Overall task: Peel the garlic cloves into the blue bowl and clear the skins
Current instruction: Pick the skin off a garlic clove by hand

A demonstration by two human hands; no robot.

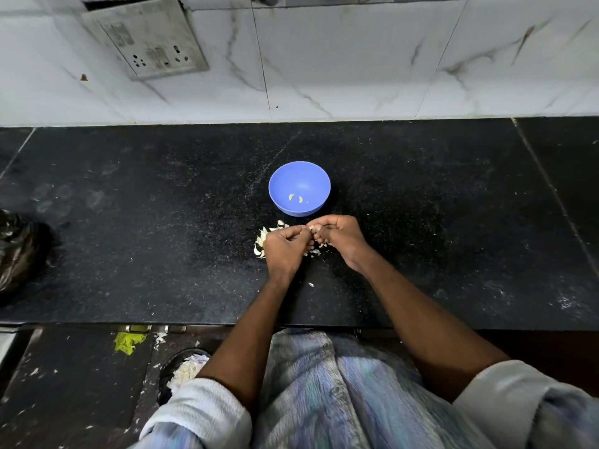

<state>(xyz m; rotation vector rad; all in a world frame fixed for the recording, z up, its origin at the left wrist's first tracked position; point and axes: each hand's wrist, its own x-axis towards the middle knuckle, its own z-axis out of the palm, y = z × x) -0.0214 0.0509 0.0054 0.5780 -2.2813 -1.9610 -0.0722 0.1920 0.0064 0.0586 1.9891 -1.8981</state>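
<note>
A blue bowl (299,176) stands on the black counter (162,254) and holds two peeled garlic cloves (295,198). Just in front of it my left hand (283,246) and my right hand (340,236) meet fingertip to fingertip. Between them they pinch a small garlic clove (311,227), mostly hidden by the fingers. Loose pale garlic skins (261,243) lie on the counter under and to the left of my hands. A single skin scrap (311,284) lies nearer the counter's front edge.
A tiled wall with a socket plate (146,37) rises behind the counter. A dark plastic bag (19,251) sits at the counter's left edge. Below the front edge, a dark bin with peelings (186,369) stands on the littered floor.
</note>
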